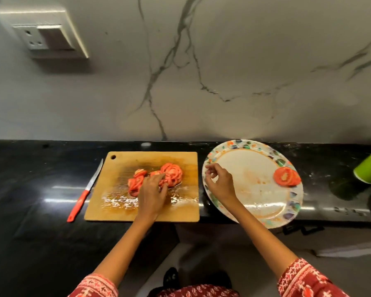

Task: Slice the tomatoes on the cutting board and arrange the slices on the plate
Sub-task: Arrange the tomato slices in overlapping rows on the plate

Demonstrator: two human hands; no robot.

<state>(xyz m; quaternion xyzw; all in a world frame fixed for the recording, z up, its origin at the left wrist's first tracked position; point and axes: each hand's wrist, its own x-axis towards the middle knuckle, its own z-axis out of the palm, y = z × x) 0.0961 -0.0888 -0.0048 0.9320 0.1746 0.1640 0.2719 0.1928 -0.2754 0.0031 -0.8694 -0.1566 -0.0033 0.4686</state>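
A wooden cutting board point(120, 202) lies on the black counter with a pile of tomato slices point(171, 172) near its middle. My left hand point(151, 191) rests on the pile, fingers curled around some slices. To the right sits a white plate with a coloured rim point(255, 202), which overhangs the counter's front edge. A few overlapping tomato slices point(287, 176) lie at its right side. My right hand point(220, 182) hovers over the plate's left rim, fingers loosely apart, holding nothing.
A red-handled knife point(84, 194) lies on the counter just left of the board. A green paper cup point(369, 168) stands at the far right. A marble wall with a socket point(43, 35) rises behind the counter.
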